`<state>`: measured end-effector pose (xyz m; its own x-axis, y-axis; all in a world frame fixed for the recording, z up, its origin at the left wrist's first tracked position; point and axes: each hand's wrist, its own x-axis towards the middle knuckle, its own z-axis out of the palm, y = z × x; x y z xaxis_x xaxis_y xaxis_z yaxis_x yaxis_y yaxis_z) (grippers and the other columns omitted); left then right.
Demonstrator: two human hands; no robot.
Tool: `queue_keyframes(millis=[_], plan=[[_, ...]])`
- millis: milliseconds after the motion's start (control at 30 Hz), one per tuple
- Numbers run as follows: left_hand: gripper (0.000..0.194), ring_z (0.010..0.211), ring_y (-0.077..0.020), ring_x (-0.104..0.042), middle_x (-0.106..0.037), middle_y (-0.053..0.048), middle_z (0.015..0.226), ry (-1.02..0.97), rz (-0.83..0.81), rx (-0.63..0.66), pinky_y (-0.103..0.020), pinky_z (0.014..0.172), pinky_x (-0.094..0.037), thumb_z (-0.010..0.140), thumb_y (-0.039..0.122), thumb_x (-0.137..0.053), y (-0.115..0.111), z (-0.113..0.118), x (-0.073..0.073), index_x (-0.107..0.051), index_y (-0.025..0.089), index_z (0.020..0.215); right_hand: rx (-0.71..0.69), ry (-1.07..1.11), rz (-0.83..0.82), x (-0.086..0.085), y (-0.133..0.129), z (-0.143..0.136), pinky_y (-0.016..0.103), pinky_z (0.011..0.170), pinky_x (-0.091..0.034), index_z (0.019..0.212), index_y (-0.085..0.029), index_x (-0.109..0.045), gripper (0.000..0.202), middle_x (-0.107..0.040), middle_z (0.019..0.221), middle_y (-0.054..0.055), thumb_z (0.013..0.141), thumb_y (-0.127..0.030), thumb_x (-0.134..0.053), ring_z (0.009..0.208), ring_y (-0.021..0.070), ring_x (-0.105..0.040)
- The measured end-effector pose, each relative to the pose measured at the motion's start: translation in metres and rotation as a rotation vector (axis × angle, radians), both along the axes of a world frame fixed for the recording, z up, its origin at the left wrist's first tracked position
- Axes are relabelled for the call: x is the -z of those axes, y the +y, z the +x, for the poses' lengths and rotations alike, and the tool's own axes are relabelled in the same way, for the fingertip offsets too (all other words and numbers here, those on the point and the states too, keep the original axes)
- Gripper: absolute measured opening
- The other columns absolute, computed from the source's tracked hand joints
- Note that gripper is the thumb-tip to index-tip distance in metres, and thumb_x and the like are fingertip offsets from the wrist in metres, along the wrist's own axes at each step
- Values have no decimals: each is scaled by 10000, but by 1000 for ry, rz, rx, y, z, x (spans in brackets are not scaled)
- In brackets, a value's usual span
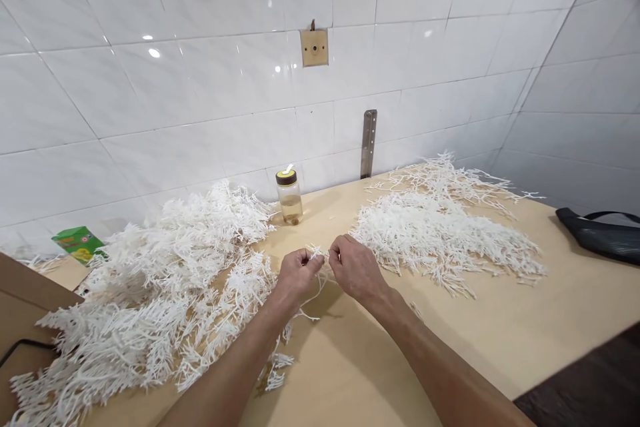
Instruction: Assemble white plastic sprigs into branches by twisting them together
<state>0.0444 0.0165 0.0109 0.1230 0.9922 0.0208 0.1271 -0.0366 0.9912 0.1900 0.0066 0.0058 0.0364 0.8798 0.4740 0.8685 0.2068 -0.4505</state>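
Note:
Both my hands are close together above the middle of the table, thumbs and fingers pinched. My left hand (299, 272) grips a small white branching plastic sprig (316, 252), with thin strands dangling beneath it. At the sprig's right end my right hand (356, 268) is closed in a pinch; its fingertips hide what they hold, if anything. To the left spreads a large heap of white branching sprigs (150, 287), part of it behind my left forearm. Right of my hands lies another pile of white sprigs (440, 233), lower and flatter.
Against the tiled wall stands a clear jar (291, 203) with a dark lid and some liquid. A brown perforated strip (369, 143) leans nearby. A green box (77, 245) and a brown cardboard piece (25, 320) are at left. A black bag (600, 235) rests at far right.

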Motion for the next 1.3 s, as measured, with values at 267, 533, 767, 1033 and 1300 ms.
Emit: queue_keyframes(millis=[267, 533, 767, 1033, 1300], plan=[[420, 420, -25, -165, -295, 97, 488, -220, -133, 105, -221, 436, -101, 599, 471, -801, -3, -3, -12, -513, 166, 604, 316, 196, 23, -6, 10, 61, 304, 670, -409, 863, -166, -599, 98, -631, 863, 93, 840, -173, -504, 742, 197, -588], [371, 408, -20, -201, -328, 88, 520, -317, -209, 136, -215, 409, -102, 620, 398, -807, 2, -4, -7, -527, 158, 660, -266, 613, -248, -18, -11, 9, 224, 422, -397, 991, -198, -647, 286, -591, 656, -17, 828, -421, -571, 465, 107, -523], [382, 410, -20, -221, -365, 77, 538, -311, -211, 184, -214, 412, -120, 611, 410, -810, 0, -4, -6, -528, 154, 646, -278, 823, -296, -12, -5, 5, 220, 370, -380, 761, -192, -567, 224, -546, 620, -44, 781, -409, -618, 384, 75, -454], [348, 508, -74, -335, -446, 37, 548, -34, 43, 116, -218, 485, -241, 662, 445, -761, -1, -2, -4, -587, 148, 613, -159, 502, -102, -16, -10, 3, 256, 564, -431, 715, -214, -573, 125, -624, 665, -10, 791, -313, -560, 584, 136, -565], [419, 455, -44, -250, -370, 67, 511, -196, -115, 97, -207, 436, -175, 596, 473, -814, -3, -1, -3, -546, 152, 580, 253, 473, 9, -11, 11, 42, 299, 622, -432, 699, -218, -519, 158, -614, 652, 27, 798, -336, -554, 634, 182, -569]])
